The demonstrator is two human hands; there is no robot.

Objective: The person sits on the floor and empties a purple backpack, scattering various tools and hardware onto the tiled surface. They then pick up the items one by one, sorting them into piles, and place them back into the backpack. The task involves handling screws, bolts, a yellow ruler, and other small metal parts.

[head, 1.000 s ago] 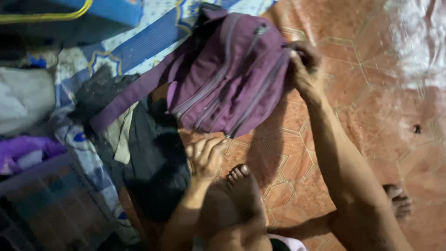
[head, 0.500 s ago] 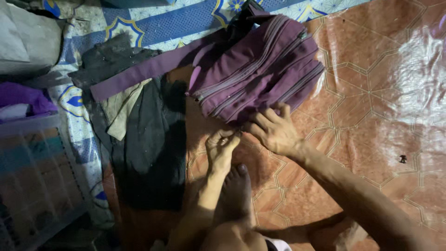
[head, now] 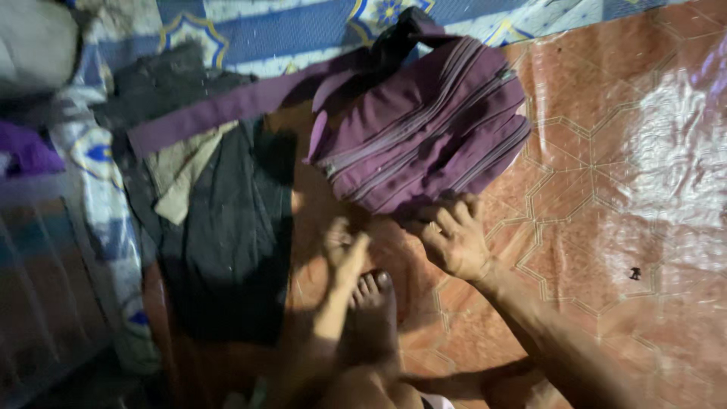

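A purple backpack [head: 428, 136] with several zippers lies on a reddish patterned floor mat [head: 606, 189]; its long strap [head: 227, 110] stretches out to the left. My right hand [head: 453, 236] rests at the bag's near edge, fingers spread and touching the fabric. My left hand [head: 344, 250] sits just left of it on the mat, fingers loosely curled, holding nothing that I can make out. My bare foot [head: 371, 303] is right below the left hand.
Dark and beige clothes [head: 227, 220] lie spread to the left of the bag. A blue patterned cloth [head: 303, 30] runs along the top. A clear plastic bin [head: 38, 273] stands at the far left. A small dark speck [head: 634, 273] lies on the mat at right.
My right hand left the bag's far right side and came down to its near edge. The view has shifted, so the bag now sits higher in frame.
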